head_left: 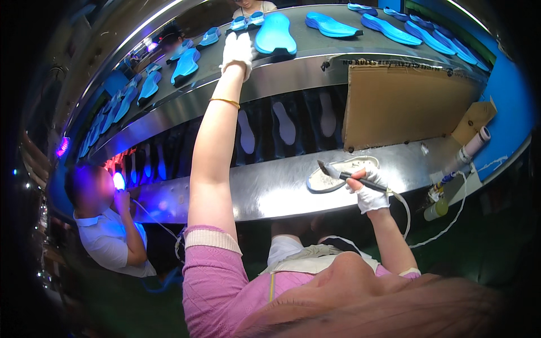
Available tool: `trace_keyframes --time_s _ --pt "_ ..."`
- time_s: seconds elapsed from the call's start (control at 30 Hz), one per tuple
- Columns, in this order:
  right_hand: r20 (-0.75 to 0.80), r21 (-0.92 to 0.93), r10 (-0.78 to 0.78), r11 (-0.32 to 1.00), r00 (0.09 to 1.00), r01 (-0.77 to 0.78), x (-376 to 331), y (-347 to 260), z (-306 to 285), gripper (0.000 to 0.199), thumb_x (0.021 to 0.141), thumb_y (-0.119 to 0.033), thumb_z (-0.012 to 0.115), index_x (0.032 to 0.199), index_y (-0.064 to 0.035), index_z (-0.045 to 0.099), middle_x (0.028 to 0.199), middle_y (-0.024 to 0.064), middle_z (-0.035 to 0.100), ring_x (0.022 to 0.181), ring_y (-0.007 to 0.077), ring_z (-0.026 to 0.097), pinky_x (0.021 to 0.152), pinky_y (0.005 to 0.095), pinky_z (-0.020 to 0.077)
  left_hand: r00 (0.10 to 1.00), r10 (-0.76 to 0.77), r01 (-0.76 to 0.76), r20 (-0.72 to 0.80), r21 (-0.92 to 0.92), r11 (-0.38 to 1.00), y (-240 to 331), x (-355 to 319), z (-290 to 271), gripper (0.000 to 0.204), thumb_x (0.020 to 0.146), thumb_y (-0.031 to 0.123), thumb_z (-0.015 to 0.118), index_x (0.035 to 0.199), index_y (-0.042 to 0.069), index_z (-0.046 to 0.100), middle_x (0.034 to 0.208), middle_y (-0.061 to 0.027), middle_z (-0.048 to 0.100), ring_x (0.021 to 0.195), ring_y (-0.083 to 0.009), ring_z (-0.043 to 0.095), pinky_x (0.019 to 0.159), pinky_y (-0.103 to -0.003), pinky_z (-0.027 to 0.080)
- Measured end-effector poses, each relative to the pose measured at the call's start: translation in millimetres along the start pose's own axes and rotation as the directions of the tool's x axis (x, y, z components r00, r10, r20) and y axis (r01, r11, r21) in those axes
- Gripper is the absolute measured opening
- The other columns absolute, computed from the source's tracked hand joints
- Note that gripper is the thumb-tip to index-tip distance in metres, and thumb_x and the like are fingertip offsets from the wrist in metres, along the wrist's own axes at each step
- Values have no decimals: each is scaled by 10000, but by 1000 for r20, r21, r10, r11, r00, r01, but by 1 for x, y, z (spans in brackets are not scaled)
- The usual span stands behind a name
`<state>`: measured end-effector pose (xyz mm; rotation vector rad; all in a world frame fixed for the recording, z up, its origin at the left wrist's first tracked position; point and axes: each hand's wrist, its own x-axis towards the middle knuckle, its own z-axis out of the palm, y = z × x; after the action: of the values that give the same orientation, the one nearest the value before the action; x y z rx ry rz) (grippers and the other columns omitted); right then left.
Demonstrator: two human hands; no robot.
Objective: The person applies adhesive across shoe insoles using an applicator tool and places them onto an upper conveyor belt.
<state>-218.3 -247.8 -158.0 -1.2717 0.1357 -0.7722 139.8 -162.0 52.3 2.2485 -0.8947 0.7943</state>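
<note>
Left gloved fingers [239, 48] grip the light, flexible blue foam insole's [275, 34] heel edge; right fingers [369, 191] pinch a dark brush [344, 174], probably.

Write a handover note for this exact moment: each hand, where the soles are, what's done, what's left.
Left hand, gloved, stretched to the upper belt, touching a blue sole.
Right hand, gloved, holds a brush over the white sole lying on the steel ledge.
Done: white sole looks speckled, perhaps coated.
Left: the blue sole is not yet lifted; more blue soles lie along the belt.
</note>
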Motion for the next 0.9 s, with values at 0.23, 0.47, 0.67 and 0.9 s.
trace_keyframes --time_s 0.23,0.47,0.67,0.9 --pt "35 -156 103 983 994 -96 2 14 -18 194 730 84 660 815 -51 549 754 54 589 636 106 590 596 221 494 988 -86 156 -132 765 625 -58 -3 -34 437 743 276 573 1180 304 556 1282 -27 473 1194 -221 414 999 -575 256" --pt "96 -184 79 981 992 -60 -12 14 -2 208 713 81 672 826 -51 557 782 44 613 676 95 589 631 223 489 982 -9 82 -188 384 920 -124 -55 -71 326 752 341 669 927 68 632 838 -154 614 899 -313 560 799 -377 441" --pt "98 -254 116 963 988 -88 -21 7 -17 206 724 75 673 841 -55 564 755 12 599 690 73 563 633 215 469 908 172 -248 -382 -160 955 -62 -135 -134 258 738 262 735 871 58 651 843 -70 627 785 -218 571 797 -324 429" --pt "64 -156 143 979 988 -131 -28 4 -8 207 759 23 661 901 -55 533 795 32 598 694 81 570 639 218 472 871 -432 -158 -235 -966 206 -8 -186 -207 501 886 445 488 900 -37 624 1107 -195 584 1001 -279 566 948 -412 420"
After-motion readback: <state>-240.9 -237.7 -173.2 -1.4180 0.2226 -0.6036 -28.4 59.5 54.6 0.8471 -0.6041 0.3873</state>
